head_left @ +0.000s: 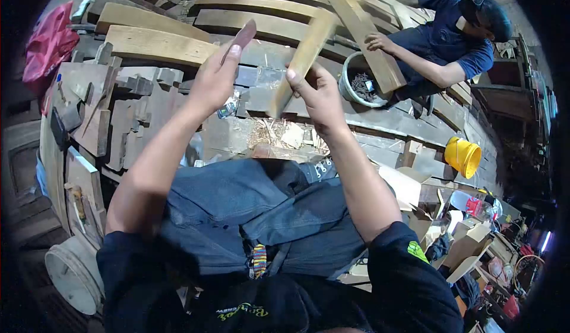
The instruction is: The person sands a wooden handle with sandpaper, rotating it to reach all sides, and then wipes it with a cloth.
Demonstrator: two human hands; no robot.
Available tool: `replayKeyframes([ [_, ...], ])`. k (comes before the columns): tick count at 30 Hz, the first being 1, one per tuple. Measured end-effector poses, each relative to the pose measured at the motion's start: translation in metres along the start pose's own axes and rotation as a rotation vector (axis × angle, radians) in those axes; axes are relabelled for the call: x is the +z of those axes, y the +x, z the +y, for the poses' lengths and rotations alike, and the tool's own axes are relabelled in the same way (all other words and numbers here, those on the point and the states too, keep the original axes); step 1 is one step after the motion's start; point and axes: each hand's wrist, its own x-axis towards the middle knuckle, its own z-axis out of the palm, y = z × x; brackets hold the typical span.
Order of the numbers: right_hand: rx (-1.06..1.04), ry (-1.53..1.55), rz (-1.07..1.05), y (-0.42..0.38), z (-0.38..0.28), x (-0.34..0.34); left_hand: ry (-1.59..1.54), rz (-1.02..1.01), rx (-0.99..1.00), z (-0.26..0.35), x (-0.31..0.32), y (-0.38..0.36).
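Note:
My left hand (218,79) is closed on a thin, flat reddish-brown piece (242,38) with a rounded end; I cannot make out its kind. The thumb presses on its face, and the piece points up and away from me. My right hand (317,92) grips a short wooden board (311,45), thumb on the near side and fingers behind. The board is tilted, its lower end blurred by motion. Both hands are raised above my lap, apart from each other. Below the board, wood shavings (267,134) lie scattered on the floor.
A co-worker (451,48) sits at the right, one hand on a long plank (368,42) beside a pale bucket (345,86) of dark pieces. Curved wooden beams (160,45) lie ahead. A yellow bucket (463,156) stands right; a white bucket (74,276) is at lower left.

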Motion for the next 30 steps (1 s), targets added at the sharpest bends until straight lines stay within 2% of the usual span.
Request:
replayKeyframes([
  [2,0.067,0.041,-0.056,0.000,0.001,-0.005,-0.111,-0.055,-0.059,-0.005,0.004,0.002],
  [4,0.198,0.239,-0.066,-0.003,-0.003,0.001,-0.361,-0.038,-0.239,0.006,0.010,-0.005],
  [5,0.248,0.264,-0.035,-0.007,-0.007,0.004,-0.428,-0.137,-0.258,0.000,0.008,-0.003],
  [9,0.229,0.295,-0.062,-0.007,-0.008,0.006,-0.424,-0.090,-0.190,0.000,0.011,-0.004],
  [12,0.192,0.332,-0.093,-0.006,-0.006,0.006,-0.506,-0.037,-0.238,0.002,0.010,-0.005],
  [17,0.102,0.174,-0.102,-0.004,0.003,0.003,-0.758,-0.145,-0.331,0.016,-0.002,-0.007],
  [20,0.107,0.181,-0.102,0.000,0.007,0.000,-0.705,-0.252,-0.267,0.013,-0.008,-0.007],
  [23,0.186,0.378,-0.095,-0.001,0.003,-0.003,-0.752,-0.299,-0.282,0.010,-0.014,-0.004],
  [25,0.183,0.399,-0.058,-0.001,0.001,-0.004,-0.754,-0.340,-0.261,0.006,-0.016,-0.002],
  [28,0.158,0.548,0.058,0.003,-0.005,-0.010,-0.750,-0.333,-0.215,0.002,-0.018,0.002],
  [30,0.116,0.456,0.083,0.008,-0.007,-0.024,-0.713,-0.308,-0.227,0.001,-0.021,0.004],
])
